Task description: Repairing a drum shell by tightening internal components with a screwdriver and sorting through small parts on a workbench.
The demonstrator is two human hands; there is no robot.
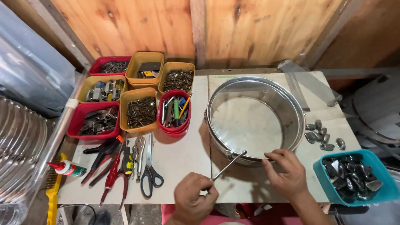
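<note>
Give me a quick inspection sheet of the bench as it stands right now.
Surface: pale board table, worn and marked.
Job's things: shallow metal drum shell with clear head; thin metal rod meeting its near rim.
Clutter: red and yellow bins of small hardware, pliers, scissors, glue bottle, loose metal lugs, teal tray of lugs.
Hands: left hand pinches the rod; right hand rests fingers on the shell's rim.
Cables: one dark cable under the table, bottom left.
Surroundings: plywood wall, clear plastic sheeting at left.
</note>
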